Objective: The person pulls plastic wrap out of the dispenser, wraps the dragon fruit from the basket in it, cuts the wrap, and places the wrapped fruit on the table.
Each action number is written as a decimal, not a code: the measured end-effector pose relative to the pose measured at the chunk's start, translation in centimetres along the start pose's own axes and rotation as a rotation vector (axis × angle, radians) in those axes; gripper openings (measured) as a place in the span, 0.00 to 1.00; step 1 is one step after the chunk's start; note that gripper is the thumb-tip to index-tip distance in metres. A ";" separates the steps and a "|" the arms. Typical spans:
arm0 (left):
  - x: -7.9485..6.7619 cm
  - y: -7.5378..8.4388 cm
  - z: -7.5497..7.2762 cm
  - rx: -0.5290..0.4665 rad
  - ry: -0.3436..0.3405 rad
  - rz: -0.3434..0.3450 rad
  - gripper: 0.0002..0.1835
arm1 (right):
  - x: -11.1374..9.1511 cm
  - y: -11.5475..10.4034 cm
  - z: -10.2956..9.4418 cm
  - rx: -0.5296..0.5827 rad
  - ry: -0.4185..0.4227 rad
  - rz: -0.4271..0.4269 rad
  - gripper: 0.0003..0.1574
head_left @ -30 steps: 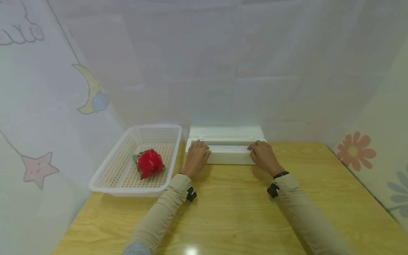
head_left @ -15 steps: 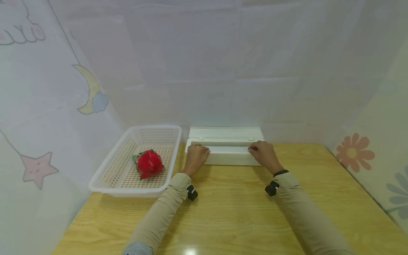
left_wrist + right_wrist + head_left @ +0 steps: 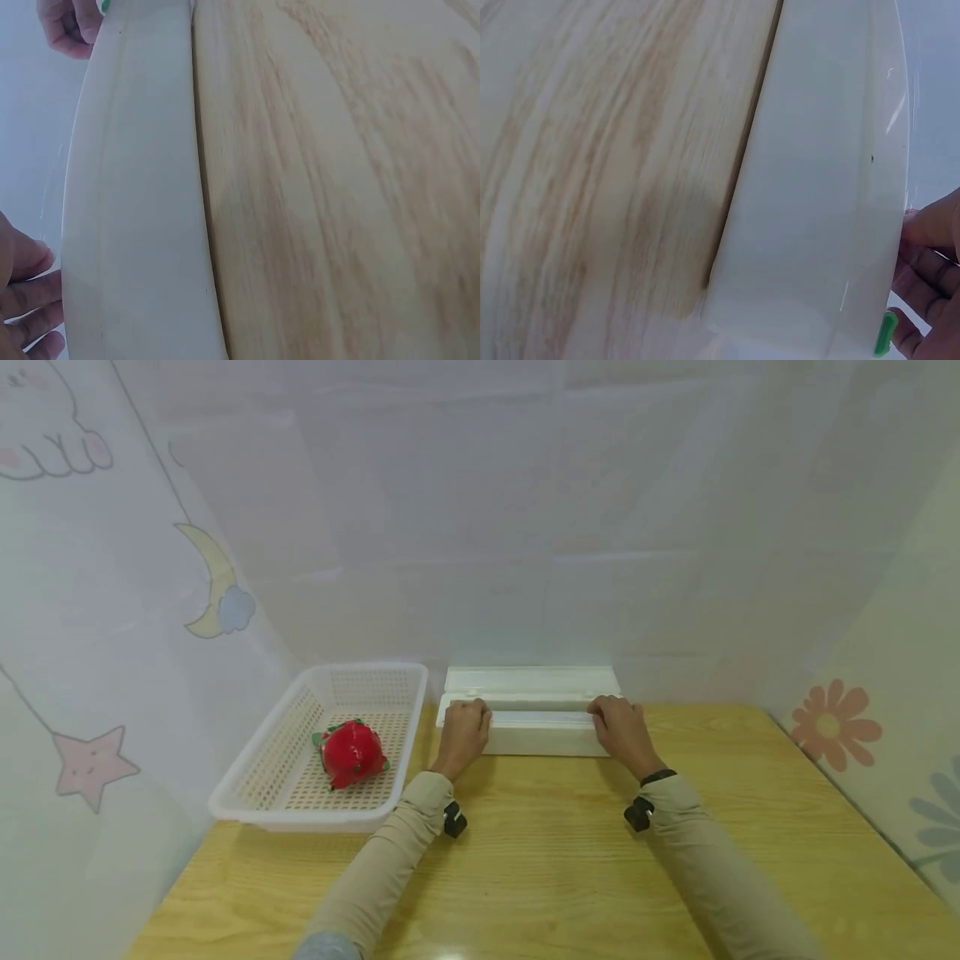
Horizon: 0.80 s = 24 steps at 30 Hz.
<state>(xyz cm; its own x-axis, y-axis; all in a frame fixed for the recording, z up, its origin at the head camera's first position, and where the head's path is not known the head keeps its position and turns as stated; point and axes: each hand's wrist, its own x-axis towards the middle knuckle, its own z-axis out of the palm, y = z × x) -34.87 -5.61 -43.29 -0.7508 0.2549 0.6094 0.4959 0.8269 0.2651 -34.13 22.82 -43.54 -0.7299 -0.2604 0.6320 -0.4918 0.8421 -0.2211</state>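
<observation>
A long white box (image 3: 542, 743), which looks like a cling film dispenser, stands at the table's back with its lid (image 3: 532, 678) raised. My left hand (image 3: 463, 727) is at the box's left end, fingers curled over the front rim. At the other end my right hand (image 3: 622, 727) mirrors it. Between them a pale strip (image 3: 540, 718) shows in the opening. Thin glints beside the fingers in both wrist views suggest clear cling film (image 3: 909, 150), pinched by thumb and fingers, though it is hard to see. A green piece (image 3: 886, 334) sits on the box's right end.
A white plastic basket (image 3: 315, 817) stands left of the box, holding a red and green toy-like object (image 3: 352, 755). The wooden table (image 3: 547, 860) meets a pale wall sheet (image 3: 510, 568) behind the box.
Both hands stay at the box's ends. Their fingers, first laid over the rim, have curled in more tightly, and the hands have shifted only slightly. The head view has tilted a little.
</observation>
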 end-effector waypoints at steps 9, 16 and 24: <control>0.1 0.2 -0.2 0.011 0.044 0.048 0.04 | -0.1 0.1 -0.1 -0.012 0.046 -0.035 0.05; 0.1 0.2 -0.2 -0.034 0.045 0.067 0.04 | -0.3 -0.1 -0.4 -0.078 0.146 -0.060 0.04; 0.0 0.0 -0.4 -0.045 0.028 0.040 0.13 | -0.2 -0.1 -0.7 -0.110 0.179 -0.064 0.03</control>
<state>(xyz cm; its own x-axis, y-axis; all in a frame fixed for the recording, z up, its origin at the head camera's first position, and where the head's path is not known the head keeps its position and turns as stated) -34.70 -5.75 -42.99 -0.7178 0.2725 0.6407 0.5448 0.7928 0.2731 -33.63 23.08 -43.11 -0.5982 -0.2346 0.7663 -0.4723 0.8757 -0.1005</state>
